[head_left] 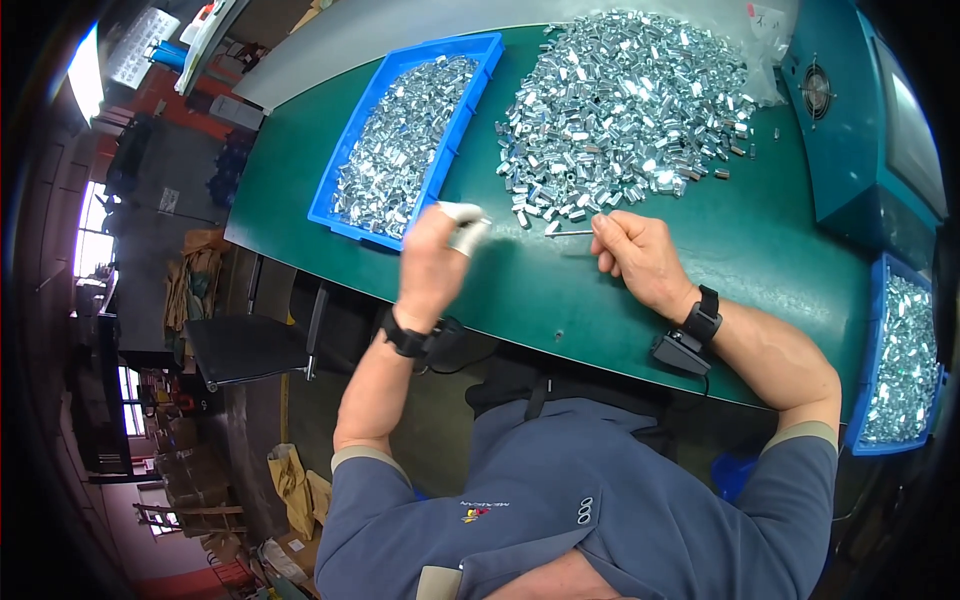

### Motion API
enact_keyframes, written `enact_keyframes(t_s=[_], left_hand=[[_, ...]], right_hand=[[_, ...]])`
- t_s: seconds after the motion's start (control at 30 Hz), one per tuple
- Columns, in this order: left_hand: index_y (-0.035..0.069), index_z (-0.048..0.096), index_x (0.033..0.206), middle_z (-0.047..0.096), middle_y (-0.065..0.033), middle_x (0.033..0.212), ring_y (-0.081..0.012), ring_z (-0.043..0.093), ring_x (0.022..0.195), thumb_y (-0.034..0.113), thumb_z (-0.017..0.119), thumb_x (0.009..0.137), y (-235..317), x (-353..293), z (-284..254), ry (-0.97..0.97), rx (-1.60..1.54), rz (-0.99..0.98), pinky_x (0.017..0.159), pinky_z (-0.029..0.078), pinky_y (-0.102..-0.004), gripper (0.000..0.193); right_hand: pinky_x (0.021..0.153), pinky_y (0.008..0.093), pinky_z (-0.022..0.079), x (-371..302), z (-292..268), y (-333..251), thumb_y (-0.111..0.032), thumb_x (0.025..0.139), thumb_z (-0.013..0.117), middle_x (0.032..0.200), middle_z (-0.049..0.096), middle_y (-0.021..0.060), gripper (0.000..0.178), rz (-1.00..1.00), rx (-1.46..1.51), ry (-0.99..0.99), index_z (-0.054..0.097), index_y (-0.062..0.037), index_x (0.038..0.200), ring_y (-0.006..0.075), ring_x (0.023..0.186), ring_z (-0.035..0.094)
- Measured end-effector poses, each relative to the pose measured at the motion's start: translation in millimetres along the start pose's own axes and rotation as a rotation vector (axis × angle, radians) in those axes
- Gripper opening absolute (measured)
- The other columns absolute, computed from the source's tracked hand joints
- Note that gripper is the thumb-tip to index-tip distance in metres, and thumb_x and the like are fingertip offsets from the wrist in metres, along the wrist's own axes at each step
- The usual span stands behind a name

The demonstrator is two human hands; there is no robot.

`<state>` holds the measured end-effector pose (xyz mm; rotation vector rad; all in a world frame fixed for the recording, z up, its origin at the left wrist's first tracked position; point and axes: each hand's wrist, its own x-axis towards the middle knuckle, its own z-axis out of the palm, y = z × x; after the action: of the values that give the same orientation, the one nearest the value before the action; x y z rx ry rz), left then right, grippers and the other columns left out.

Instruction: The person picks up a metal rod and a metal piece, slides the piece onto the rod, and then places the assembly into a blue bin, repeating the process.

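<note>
Right hand [642, 260] is pinching a rod [573, 233]; left hand [430, 265] is blurring, grip unclear. Metal pieces [395, 150] are filling eleven-o'clock tray [459, 125]; one-o'clock heap [630, 110] is seemingly remaining.

1. Loose parts [620, 110]: bare metal, bright, glossy.
2. Thin rod [575, 233]: metal-looking, smooth.
3. Left tray [460, 118]: smooth plastic, slight sheen.
4. Tabletop [760, 290]: smooth, semi-gloss.
5. Bag [765, 60]: clear plastic, crinkled.
6. Shirt [620, 480]: matt cloth.

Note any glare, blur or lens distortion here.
Head view: bright glints scatter across the loose metal pile; head view: the left hand looks slightly blurred, perhaps from motion; head view: the green table bends at its edges, with dark picture corners.
</note>
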<state>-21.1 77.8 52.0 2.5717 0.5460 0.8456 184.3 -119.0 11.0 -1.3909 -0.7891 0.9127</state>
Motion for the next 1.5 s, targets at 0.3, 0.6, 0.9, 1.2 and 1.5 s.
enact_keyframes(t_s=[0.3, 0.6, 0.9, 1.2, 1.5], left_hand=[[0.008, 0.073, 0.118, 0.071, -0.0115, 0.111, -0.0296, 0.068, 0.103, 0.002, 0.077, 0.084, -6.8, 28.3, -16.2, -0.089, 0.121, 0.145, 0.090, 0.054, -0.0372, 0.036], [0.008, 0.075, 0.106, 0.063, -0.0071, 0.092, -0.0276, 0.062, 0.088, 0.003, 0.077, 0.080, 10.4, 10.3, 18.3, -0.273, 0.209, 0.232, 0.075, 0.053, -0.0395, 0.027], [0.006, 0.074, 0.099, 0.066, -0.0077, 0.094, -0.0285, 0.065, 0.090, 0.004, 0.081, 0.079, 14.0, 3.2, 20.7, -0.240, 0.049, 0.108, 0.078, 0.053, -0.0382, 0.021], [0.005, 0.073, 0.095, 0.070, -0.0087, 0.093, -0.0295, 0.067, 0.089, 0.000, 0.081, 0.079, 42.8, 6.8, 24.6, -0.226, -0.059, 0.148, 0.077, 0.053, -0.0385, 0.019], [0.005, 0.072, 0.097, 0.069, -0.0091, 0.092, -0.0303, 0.067, 0.087, 0.003, 0.081, 0.078, 45.6, 7.5, 41.7, -0.194, -0.107, 0.160, 0.075, 0.053, -0.0403, 0.020]], right_hand=[[0.052, 0.0237, 0.043, -0.1, 0.8, 0.3, -0.033, 0.107, 0.057, 0.065, 0.062, 0.0003, 0.041, -0.018, 0.001, -0.005, 0.067, -0.0025, 0.081, 0.0059, 0.058, 0.056], [0.053, 0.0249, 0.044, 0.1, 0.0, -0.2, -0.033, 0.106, 0.058, 0.064, 0.063, 0.0014, 0.041, -0.017, -0.023, -0.003, 0.068, -0.0019, 0.081, 0.0066, 0.058, 0.056], [0.055, 0.0254, 0.045, 0.3, 1.5, 4.2, -0.030, 0.104, 0.061, 0.069, 0.066, 0.0020, 0.034, -0.058, -0.071, -0.043, 0.070, -0.0021, 0.088, 0.0068, 0.061, 0.058], [0.058, 0.0259, 0.047, -0.3, 4.0, 4.3, -0.023, 0.102, 0.065, 0.072, 0.067, 0.0022, 0.025, -0.082, -0.078, -0.024, 0.071, -0.0006, 0.093, 0.0066, 0.064, 0.059], [0.062, 0.0282, 0.050, -2.2, 4.3, 3.3, -0.016, 0.099, 0.066, 0.076, 0.069, 0.0039, 0.018, -0.147, -0.141, -0.057, 0.072, 0.0008, 0.098, 0.0099, 0.067, 0.062]])
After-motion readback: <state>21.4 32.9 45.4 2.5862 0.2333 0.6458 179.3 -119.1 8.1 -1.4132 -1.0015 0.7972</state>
